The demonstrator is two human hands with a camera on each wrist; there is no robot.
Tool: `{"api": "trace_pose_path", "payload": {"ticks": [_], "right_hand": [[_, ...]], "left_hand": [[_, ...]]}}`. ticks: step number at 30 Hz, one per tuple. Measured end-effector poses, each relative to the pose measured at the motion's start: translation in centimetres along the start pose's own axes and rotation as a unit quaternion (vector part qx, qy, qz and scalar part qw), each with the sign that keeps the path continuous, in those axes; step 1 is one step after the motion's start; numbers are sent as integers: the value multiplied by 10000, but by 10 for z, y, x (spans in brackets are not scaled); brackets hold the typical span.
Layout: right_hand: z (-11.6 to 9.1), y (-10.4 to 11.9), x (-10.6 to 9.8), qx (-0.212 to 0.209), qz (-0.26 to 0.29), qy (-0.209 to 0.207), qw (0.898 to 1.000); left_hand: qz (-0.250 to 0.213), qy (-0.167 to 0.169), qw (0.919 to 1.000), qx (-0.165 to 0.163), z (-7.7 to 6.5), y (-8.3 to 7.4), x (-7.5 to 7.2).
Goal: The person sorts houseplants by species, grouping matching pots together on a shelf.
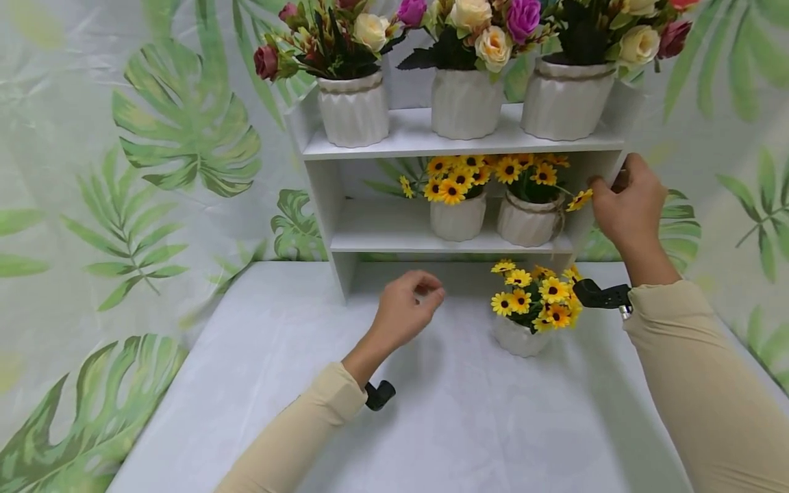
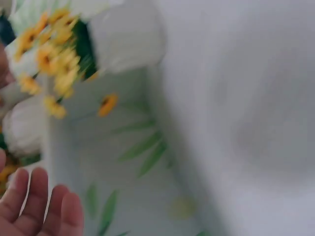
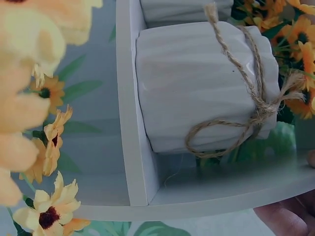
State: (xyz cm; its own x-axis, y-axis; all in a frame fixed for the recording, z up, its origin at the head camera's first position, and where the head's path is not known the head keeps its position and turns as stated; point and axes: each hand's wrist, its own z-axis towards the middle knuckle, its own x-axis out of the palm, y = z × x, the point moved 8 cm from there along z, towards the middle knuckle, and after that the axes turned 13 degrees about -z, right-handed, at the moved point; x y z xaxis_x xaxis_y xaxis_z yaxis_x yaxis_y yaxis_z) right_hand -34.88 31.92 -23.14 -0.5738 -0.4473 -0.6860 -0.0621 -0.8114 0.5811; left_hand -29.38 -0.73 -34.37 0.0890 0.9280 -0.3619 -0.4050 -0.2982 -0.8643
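Observation:
My right hand (image 1: 635, 205) grips the right side panel of a white shelf unit (image 1: 394, 226), thumb on its inner face and fingers outside; in the right wrist view those fingers (image 3: 290, 216) show at the panel's edge. Near the thumb on the middle shelf stands a white ribbed pot (image 3: 197, 88) of yellow flowers, tied with twine. My left hand (image 1: 407, 305) hovers over the table before the lower opening, fingers loosely bent around nothing. Right of it, a potted yellow daisy plant (image 1: 520, 339) stands on the table.
Another pot of yellow flowers (image 1: 457, 218) stands on the middle shelf. Along the top shelf are three white pots with roses, the middle one (image 1: 466, 103) between two others. White cloth (image 1: 431, 424) covers the table; a leaf-print backdrop (image 1: 191, 123) hangs behind.

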Motion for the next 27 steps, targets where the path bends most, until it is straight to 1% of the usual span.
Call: {"api": "trace_pose_path", "payload": {"ticks": [3, 6, 7, 9, 12, 15, 17, 19, 21, 23, 25, 27], "right_hand": [[1, 0, 1, -6, -39, -1, 10000], [1, 0, 4, -37, -24, 45, 10000], [1, 0, 5, -56, -7, 52, 10000], [0, 1, 8, -89, 44, 81, 9999], [0, 3, 9, -117, 29, 26, 9999], [0, 5, 6, -84, 39, -22, 10000], [1, 5, 5, -27, 92, -2, 10000], [1, 4, 3, 26, 100, 15, 9999], [1, 3, 3, 73, 104, 62, 9999], [0, 1, 4, 139, 96, 113, 9998], [0, -2, 4, 194, 70, 111, 9997], [0, -3, 4, 252, 43, 79, 9996]], "left_hand": [[-3, 571, 9973, -461, -6, 23, 27], [-260, 990, 9884, -1121, -10, 48, 53], [-328, 1101, 9844, -1330, -10, 55, 61], [-392, 1266, 9775, -1641, -11, 65, 72], [-413, 1392, 9719, -1852, -8, 73, 85], [-478, 1457, 9719, -1788, -1, 73, 97], [-481, 1515, 9728, -1688, 4, 70, 106], [-447, 1584, 9742, -1546, 8, 67, 115], [-370, 1626, 9747, -1491, 11, 66, 126], [-434, 1710, 9752, -1336, 13, 64, 137], [-602, 1814, 9753, -1105, 16, 60, 149], [-709, 1845, 9764, -871, 19, 57, 158]]}}
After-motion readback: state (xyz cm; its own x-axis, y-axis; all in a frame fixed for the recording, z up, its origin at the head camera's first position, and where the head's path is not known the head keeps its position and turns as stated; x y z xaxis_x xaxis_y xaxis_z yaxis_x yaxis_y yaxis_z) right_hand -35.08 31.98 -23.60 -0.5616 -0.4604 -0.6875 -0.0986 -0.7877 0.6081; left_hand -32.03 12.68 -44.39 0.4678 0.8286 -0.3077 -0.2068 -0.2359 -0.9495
